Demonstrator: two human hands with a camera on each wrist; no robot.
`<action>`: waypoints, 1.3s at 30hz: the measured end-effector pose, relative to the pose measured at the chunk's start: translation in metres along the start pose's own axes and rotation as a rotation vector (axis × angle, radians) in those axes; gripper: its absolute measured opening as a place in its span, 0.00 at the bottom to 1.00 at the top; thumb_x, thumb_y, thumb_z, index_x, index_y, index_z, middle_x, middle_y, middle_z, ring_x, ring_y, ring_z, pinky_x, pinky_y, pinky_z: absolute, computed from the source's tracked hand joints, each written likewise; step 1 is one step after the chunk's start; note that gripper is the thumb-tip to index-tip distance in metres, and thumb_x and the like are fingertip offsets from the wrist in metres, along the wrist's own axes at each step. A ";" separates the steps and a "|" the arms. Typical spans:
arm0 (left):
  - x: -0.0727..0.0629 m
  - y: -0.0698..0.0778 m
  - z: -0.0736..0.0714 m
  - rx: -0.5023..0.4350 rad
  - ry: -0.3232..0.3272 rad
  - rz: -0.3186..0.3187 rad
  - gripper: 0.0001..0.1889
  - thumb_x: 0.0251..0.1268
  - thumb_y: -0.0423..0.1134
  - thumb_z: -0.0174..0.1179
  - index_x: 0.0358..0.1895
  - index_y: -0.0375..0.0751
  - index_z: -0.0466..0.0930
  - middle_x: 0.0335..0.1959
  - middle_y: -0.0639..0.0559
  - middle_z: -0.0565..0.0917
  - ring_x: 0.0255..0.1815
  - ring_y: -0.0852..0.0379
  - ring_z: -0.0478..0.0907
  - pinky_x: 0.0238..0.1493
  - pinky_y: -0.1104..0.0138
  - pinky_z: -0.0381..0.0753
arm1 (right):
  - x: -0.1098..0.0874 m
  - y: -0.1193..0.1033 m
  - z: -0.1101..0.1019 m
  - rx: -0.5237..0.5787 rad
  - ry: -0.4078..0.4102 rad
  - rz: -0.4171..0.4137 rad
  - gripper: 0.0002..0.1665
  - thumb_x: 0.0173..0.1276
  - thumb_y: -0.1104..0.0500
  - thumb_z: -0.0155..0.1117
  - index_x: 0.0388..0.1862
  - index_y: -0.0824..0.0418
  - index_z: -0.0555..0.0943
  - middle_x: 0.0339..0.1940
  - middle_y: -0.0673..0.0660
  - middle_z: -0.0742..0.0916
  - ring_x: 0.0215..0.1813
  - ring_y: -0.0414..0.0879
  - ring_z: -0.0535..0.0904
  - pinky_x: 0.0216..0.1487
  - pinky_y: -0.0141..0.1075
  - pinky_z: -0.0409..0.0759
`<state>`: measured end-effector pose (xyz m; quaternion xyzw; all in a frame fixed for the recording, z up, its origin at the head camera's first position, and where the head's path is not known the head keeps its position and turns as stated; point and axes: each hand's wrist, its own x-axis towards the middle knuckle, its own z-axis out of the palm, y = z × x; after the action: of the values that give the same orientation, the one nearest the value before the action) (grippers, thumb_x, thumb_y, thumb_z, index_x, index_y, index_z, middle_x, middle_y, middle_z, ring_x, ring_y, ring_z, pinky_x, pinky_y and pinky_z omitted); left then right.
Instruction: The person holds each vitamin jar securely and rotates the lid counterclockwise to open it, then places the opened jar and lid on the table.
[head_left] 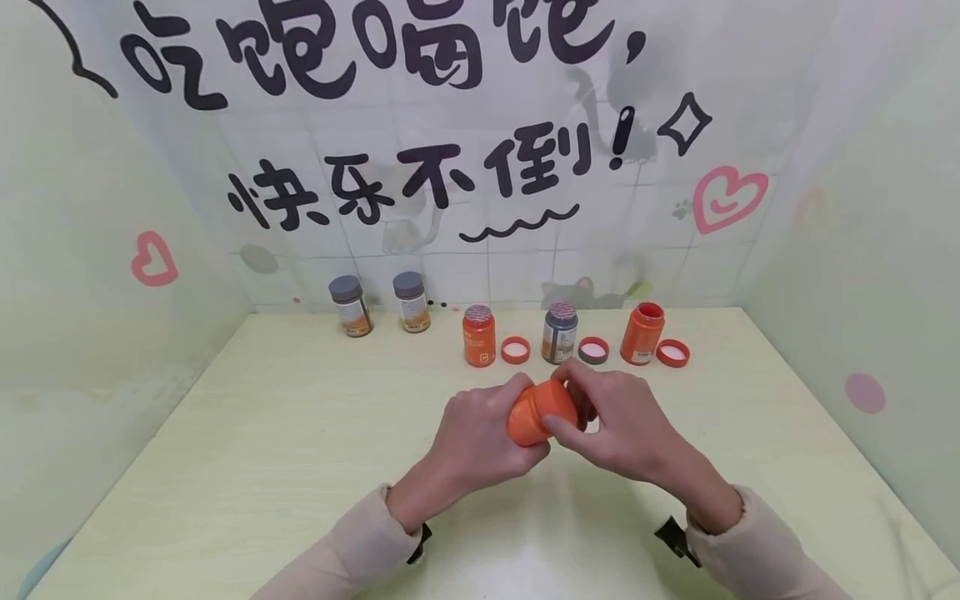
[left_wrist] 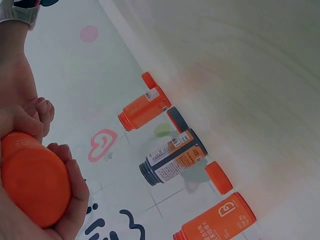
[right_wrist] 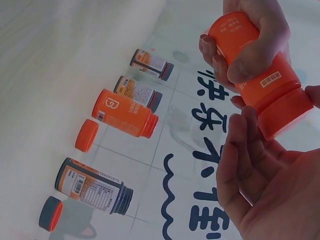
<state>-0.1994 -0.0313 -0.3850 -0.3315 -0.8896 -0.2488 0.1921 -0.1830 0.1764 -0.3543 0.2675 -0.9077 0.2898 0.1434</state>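
My left hand [head_left: 476, 433] grips an orange bottle [head_left: 527, 420] by its body, above the table's middle. The bottle tilts, its orange cap [head_left: 557, 402] turned towards my right hand [head_left: 628, 418]. Thumb and fingers of that hand pinch the cap from either side. In the right wrist view the cap [right_wrist: 285, 114] sits on the bottle's neck, and the left thumb lies across the body [right_wrist: 255, 75]. From the left wrist, the rounded bottom of the orange bottle [left_wrist: 37, 187] faces the camera, with left fingers wrapped around it.
Along the back stand two grey-capped bottles [head_left: 351, 307], then an uncapped orange bottle [head_left: 479, 337], an uncapped grey bottle [head_left: 559, 335] and another uncapped orange bottle [head_left: 640, 337]. Beside each uncapped one lies a cap [head_left: 515, 350]. A printed wall [head_left: 487, 275] rises behind the table [head_left: 300, 433].
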 end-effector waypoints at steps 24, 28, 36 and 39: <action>-0.001 -0.001 0.005 0.015 -0.018 -0.014 0.22 0.49 0.49 0.76 0.45 0.51 0.76 0.25 0.61 0.80 0.21 0.67 0.71 0.25 0.76 0.72 | -0.001 0.000 -0.010 -0.056 -0.167 0.119 0.21 0.66 0.38 0.67 0.48 0.48 0.75 0.20 0.37 0.78 0.23 0.35 0.73 0.26 0.30 0.72; -0.001 -0.001 0.005 0.014 -0.022 -0.011 0.21 0.50 0.48 0.75 0.45 0.51 0.76 0.25 0.62 0.80 0.21 0.67 0.71 0.24 0.76 0.71 | -0.002 0.000 -0.012 -0.041 -0.195 0.114 0.25 0.66 0.38 0.67 0.53 0.49 0.74 0.25 0.37 0.81 0.27 0.34 0.76 0.29 0.30 0.76; -0.001 0.000 0.005 0.034 -0.023 0.003 0.22 0.50 0.49 0.75 0.46 0.51 0.76 0.27 0.62 0.82 0.22 0.67 0.73 0.26 0.75 0.73 | 0.004 -0.004 -0.011 -0.031 -0.220 0.320 0.24 0.71 0.30 0.57 0.31 0.47 0.78 0.19 0.45 0.79 0.24 0.41 0.74 0.27 0.35 0.71; -0.002 0.000 0.006 0.036 -0.027 0.005 0.22 0.50 0.49 0.75 0.47 0.51 0.76 0.27 0.61 0.83 0.23 0.67 0.74 0.26 0.75 0.74 | 0.004 -0.004 -0.012 -0.024 -0.235 0.326 0.24 0.71 0.31 0.58 0.27 0.47 0.77 0.18 0.46 0.77 0.23 0.42 0.73 0.27 0.35 0.69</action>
<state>-0.1994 -0.0291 -0.3903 -0.3337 -0.8955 -0.2276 0.1867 -0.1824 0.1792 -0.3416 0.1472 -0.9529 0.2650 -0.0094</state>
